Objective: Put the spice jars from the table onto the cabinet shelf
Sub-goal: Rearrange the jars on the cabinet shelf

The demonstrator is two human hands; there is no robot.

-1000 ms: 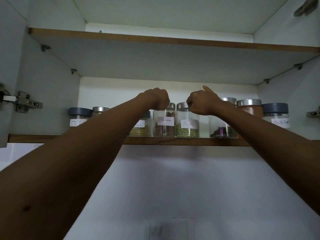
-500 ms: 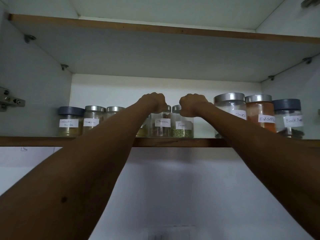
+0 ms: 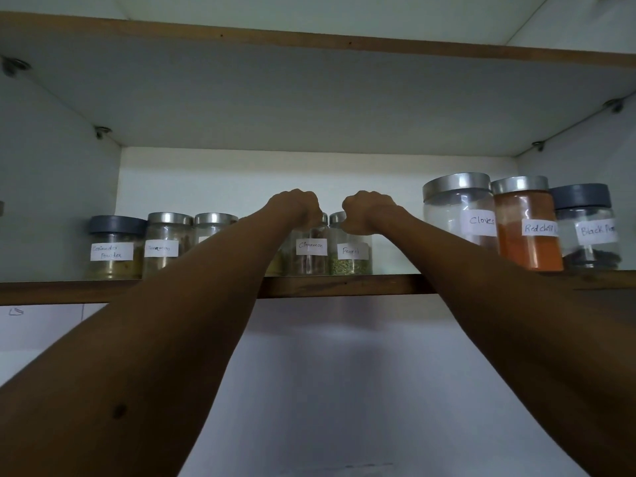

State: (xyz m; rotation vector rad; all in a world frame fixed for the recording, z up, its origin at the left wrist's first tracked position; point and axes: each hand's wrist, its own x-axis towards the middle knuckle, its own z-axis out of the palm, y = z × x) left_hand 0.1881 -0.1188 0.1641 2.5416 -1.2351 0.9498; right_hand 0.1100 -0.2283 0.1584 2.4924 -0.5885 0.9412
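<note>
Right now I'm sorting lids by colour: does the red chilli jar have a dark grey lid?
No, the red chilli jar has a shiny silver metal lid.

upper shelf board [image 3: 309, 98] spans the top | shelf-support pins [image 3: 102, 131] left and right | white wall [image 3: 337, 390] below

Setting: home kitchen. Evidence: open wall cabinet with a wood-edged shelf [image 3: 344, 285] carrying a row of glass spice jars with handwritten paper labels: Coriander Powder jar [image 3: 115, 249], Cinnamon jar [image 3: 309, 253], Fennel jar [image 3: 351, 256], Cloves jar [image 3: 459, 210], red chilli jar [image 3: 526, 225], Black Pepper jar [image 3: 586, 228]. White wall [image 3: 327, 373] below.
</note>
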